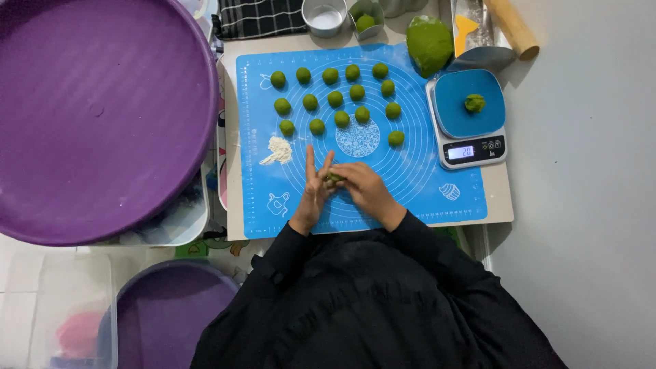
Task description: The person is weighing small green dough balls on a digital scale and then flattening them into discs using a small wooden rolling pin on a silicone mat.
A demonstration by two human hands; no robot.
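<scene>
I see the small green dough piece (334, 179) sitting right between the two palms, only a sliver of it showing at the gap where they meet. It is round enough that I can read no long axis on it. It lies to the right of the left hand (313, 193) and to the left of the right hand (362, 188); both touch it, so neither is nearer. The left hand stands edge-up with fingers straight and pointing away from the body; the right hand is cupped over from the other side, fingers curled. So the hands are pressed together on the piece, with nothing else in them.

Under them lies the blue baking mat (424, 191). Beyond the hands, farther from the body, I count rows of green dough balls (335, 98) set well apart from each other, and a small heap of flour (277, 150) just left of the left fingertips. To the right stands a kitchen scale (470, 117) with one rough green lump (474, 103) on its plate; a large green dough mass (429, 45) and a rolling pin (512, 29) lie past it. A big purple basin (102, 116) fills the left
</scene>
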